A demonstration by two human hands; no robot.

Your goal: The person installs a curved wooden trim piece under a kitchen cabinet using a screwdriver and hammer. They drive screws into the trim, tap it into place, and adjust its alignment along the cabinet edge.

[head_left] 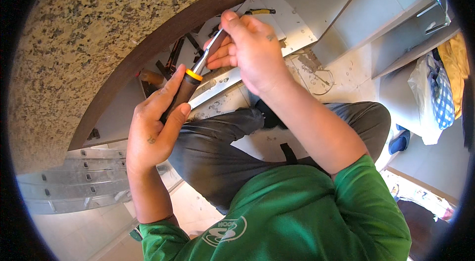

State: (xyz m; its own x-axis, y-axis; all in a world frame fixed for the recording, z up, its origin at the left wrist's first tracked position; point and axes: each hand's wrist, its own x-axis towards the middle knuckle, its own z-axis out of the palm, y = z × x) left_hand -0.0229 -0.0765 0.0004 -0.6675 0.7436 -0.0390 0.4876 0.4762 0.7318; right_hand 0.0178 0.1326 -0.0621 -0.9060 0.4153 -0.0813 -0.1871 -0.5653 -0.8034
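Screwdriver [190,83] sits between both hands under the speckled stone table [99,19]. The left hand [153,127] is wrapped around its dark handle with the orange ring; the right hand [247,48] pinches the metal shaft, hiding the tip. What the tip meets cannot be made out. Loose tools [173,56] beyond are half hidden by the table's brown edge.

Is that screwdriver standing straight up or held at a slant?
Slanted. The left hand grips the screwdriver by its dark handle low down, and the metal shaft runs up-right into the right hand.
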